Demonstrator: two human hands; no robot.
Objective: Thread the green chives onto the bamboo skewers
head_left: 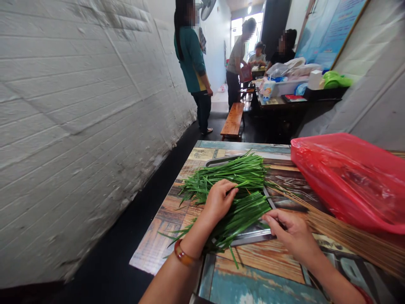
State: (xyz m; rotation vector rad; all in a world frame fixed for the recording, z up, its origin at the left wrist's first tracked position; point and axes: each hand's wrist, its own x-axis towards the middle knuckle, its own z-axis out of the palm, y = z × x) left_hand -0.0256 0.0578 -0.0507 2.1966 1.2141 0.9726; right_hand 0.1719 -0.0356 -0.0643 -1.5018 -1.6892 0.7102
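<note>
Two bunches of green garlic chives lie across a metal tray (249, 237), a far bunch (234, 171) and a near bunch (243, 213). My left hand (220, 198), with an amber bangle at the wrist, reaches over the chives and pinches a few green stalks between thumb and forefinger. At the cut ends of the near bunch, by the tray's right rim, my right hand (286, 228) has its thumb and fingers pressed together. What sits in that pinch is too small to make out. Thin bamboo skewers (341, 226) lie just beyond my right hand.
A red plastic bag (354, 181) rests on the right of the wood-patterned table (253, 283). A padded white wall (79, 105) runs along the left. Ahead are a wooden bench (233, 120), a cluttered dark table (284, 103) and several people, one standing in a teal top (191, 59).
</note>
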